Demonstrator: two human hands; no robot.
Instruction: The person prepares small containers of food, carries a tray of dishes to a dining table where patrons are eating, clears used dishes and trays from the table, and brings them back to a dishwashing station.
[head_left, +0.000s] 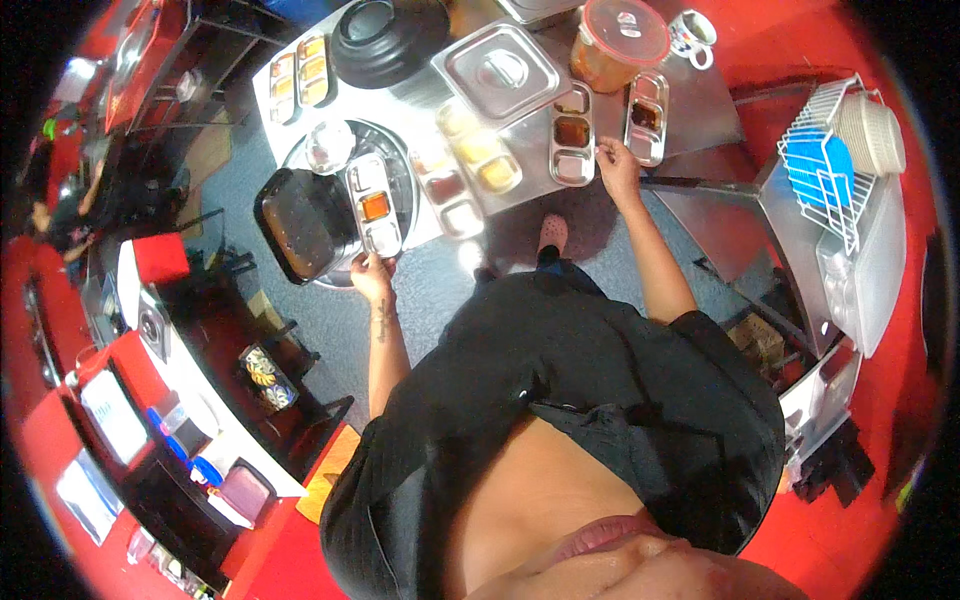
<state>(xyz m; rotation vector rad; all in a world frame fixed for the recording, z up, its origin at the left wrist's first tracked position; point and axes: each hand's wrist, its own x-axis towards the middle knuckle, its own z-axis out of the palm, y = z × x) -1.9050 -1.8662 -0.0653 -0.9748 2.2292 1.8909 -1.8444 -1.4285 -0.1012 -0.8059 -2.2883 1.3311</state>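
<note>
My left hand (373, 276) grips the near end of a steel three-compartment sauce dish (384, 238). Orange sauce (373, 205) fills its middle compartment. This dish is above a round metal tray (409, 176), beside a black rectangular pan (300, 225) and a clear domed container (330, 147). At the steel table's near edge, my right hand (621, 174) has its fingertips by the right rim of another sauce dish (574, 166), with dark brown sauce inside; whether they grip it is unclear. A similar dish (646, 142) with dark sauce lies just beyond that hand.
More compartment dishes (461, 214) hold sauces. Behind are a lidded steel pan (499, 71), black bowls (390, 45), a red-lidded tub (621, 56) and a mug (691, 41). On the right stands a white wire rack (829, 165). Another person (67, 217) is at far left.
</note>
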